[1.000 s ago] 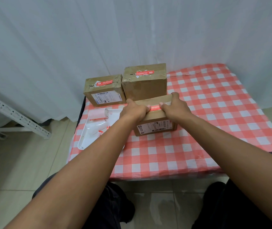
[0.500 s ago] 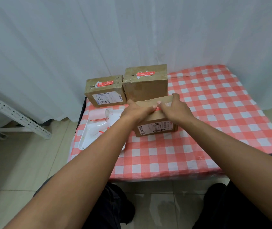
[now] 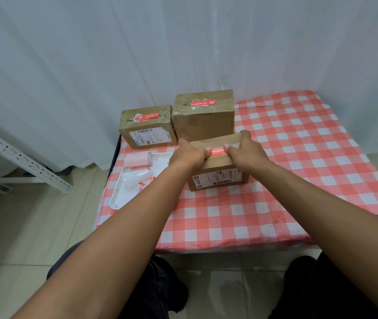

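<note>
Your left hand (image 3: 189,155) and your right hand (image 3: 245,151) both rest on top of the front box (image 3: 218,179), which sits on the counter (image 3: 298,162) near its middle-left, its printed shipping label facing you. Each hand holds that box: your left fingers curl over its left top edge, your right fingers hook over the far top edge, and both thumb tips press on the red sticker strip (image 3: 218,151) running across the lid, one at each end of the visible stretch. Just behind stand two more cardboard boxes, a lower box (image 3: 146,128) at the left and a taller box (image 3: 204,119) next to it, each with a red sticker on top. Left of the front box lies a white tray (image 3: 116,199) carrying a pink roll (image 3: 137,159) and torn scraps. A white curtain (image 3: 183,47) hangs behind the counter.
</note>
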